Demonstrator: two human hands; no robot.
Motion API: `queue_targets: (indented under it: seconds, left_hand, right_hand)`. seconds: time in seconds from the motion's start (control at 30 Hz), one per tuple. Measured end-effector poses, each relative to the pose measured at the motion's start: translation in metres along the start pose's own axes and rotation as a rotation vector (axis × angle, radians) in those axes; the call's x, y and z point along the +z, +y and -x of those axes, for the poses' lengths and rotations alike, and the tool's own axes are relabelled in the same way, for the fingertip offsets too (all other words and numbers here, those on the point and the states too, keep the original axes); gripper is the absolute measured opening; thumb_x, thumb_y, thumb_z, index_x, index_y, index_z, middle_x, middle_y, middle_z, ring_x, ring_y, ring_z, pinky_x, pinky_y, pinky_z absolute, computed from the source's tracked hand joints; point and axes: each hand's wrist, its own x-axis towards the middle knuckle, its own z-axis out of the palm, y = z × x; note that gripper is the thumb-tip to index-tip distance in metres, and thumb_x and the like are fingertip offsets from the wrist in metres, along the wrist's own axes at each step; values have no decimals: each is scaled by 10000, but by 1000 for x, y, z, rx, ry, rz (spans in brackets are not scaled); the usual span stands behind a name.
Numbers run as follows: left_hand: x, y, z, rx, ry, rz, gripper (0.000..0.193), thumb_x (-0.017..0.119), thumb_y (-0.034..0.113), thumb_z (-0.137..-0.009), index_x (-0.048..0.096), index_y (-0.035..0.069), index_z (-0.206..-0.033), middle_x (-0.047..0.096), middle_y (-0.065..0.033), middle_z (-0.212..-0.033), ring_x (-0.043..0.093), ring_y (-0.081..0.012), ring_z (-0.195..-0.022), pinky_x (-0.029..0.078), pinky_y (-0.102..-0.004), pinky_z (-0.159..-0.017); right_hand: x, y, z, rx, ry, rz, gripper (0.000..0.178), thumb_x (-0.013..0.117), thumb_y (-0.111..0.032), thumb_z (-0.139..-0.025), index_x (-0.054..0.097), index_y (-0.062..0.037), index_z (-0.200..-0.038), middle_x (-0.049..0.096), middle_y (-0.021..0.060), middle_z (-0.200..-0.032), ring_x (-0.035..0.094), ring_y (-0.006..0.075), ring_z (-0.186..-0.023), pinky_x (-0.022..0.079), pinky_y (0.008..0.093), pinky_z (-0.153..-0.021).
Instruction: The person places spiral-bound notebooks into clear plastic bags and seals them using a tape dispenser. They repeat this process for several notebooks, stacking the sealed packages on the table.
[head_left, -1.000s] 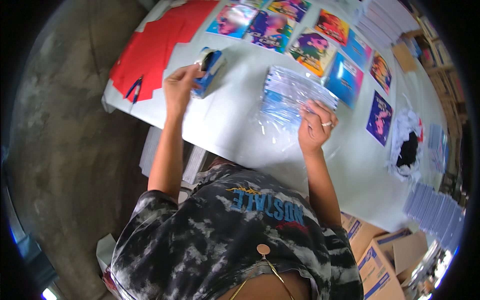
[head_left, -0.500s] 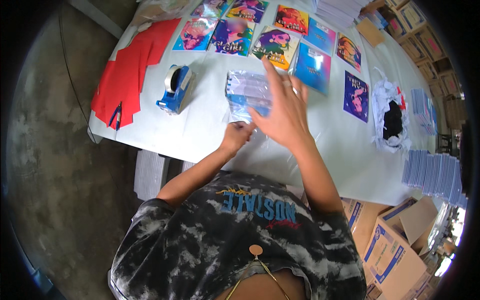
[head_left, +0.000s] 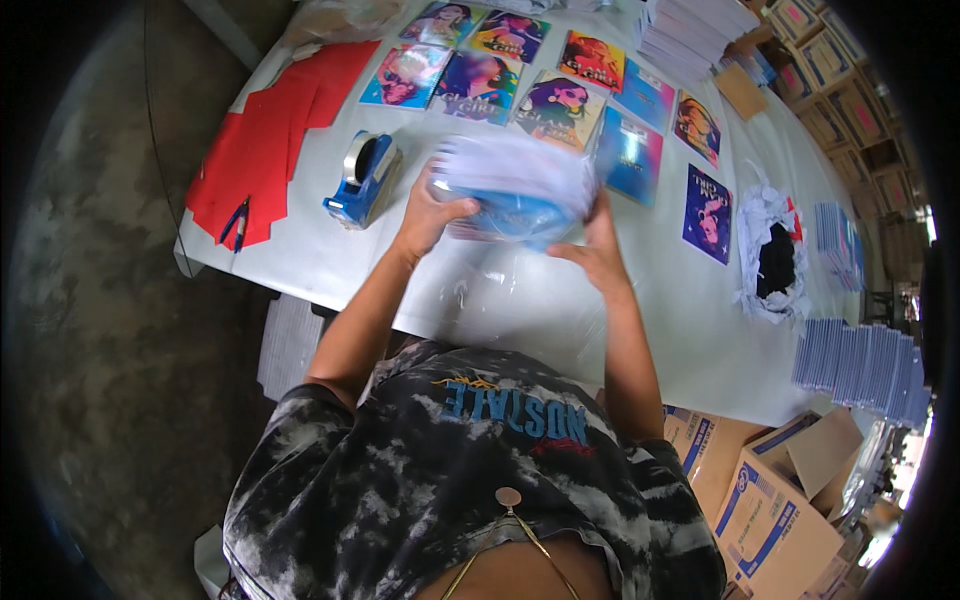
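Between my two hands is a plastic-wrapped stack of notebooks (head_left: pixel 515 190), smeared by motion, with white page edges and blue covers. My left hand (head_left: pixel 430 212) grips its left end, thumb over the near side. At the right end my right hand (head_left: pixel 600 250) has hold of it, its fingers partly hidden behind the pack. The pack is held above the white-covered table (head_left: pixel 480 300). Just left of my left hand stands a blue tape dispenser (head_left: pixel 362 182) with a roll in it. Beyond the pack lie colourful illustrated notebooks (head_left: pixel 560 110), several of them side by side.
Red sheets (head_left: pixel 270 140) overlap at the table's left, with small blue-handled snips (head_left: pixel 237 224) on them. Toward the right lie a purple notebook (head_left: pixel 708 213) and crumpled white paper around something black (head_left: pixel 777 262). Notebook stacks (head_left: pixel 862 365) line the right edge; cardboard boxes (head_left: pixel 775 520) stand below.
The pack was lying on the table with my left hand at its near edge and my right hand raised over it. Now both hands hold it by its ends, and it is turned and lifted.
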Motion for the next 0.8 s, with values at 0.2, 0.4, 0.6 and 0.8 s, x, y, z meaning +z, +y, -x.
queue_targets:
  seconds: [0.2,0.4,0.6,0.8]
  left_hand:
    - [26,69,-42,448,53,-594,240,771,150,-696,592,22,-602,575,-47,-625,550,-98,-641,431,-254,-598]
    - [22,137,-88,800,456,-512,308,606,302,-860,566,19,-974,602,-32,-799,509,-94,-662,425,-239,-589]
    - [-27,42,-14,207,-82,-474,711,476,432,-906,242,-38,-1385,321,-187,-1404,302,-273,-1306,231,-374,-1066]
    - [31,43,9,266,314,-535,213,632,179,-836,677,91,-1025,533,-108,-1251,377,-322,-1254,310,-379,-1024]
  right_hand:
    - [28,-20,-40,-190,14,289,376,701,-157,-779,502,-29,-1070,560,63,-902,540,152,-840,442,265,-723]
    - [48,-88,-73,-704,577,10,157,548,-156,-892,499,-53,-784,553,71,-722,525,134,-664,410,244,-606]
    - [82,-50,2,-676,-233,887,323,535,-173,-864,534,32,-1113,594,157,-1073,529,308,-1048,422,389,-879]
    - [79,-33,-49,-354,-83,1200,409,541,-119,-852,460,48,-1217,436,203,-1311,388,348,-1241,316,443,-1013]
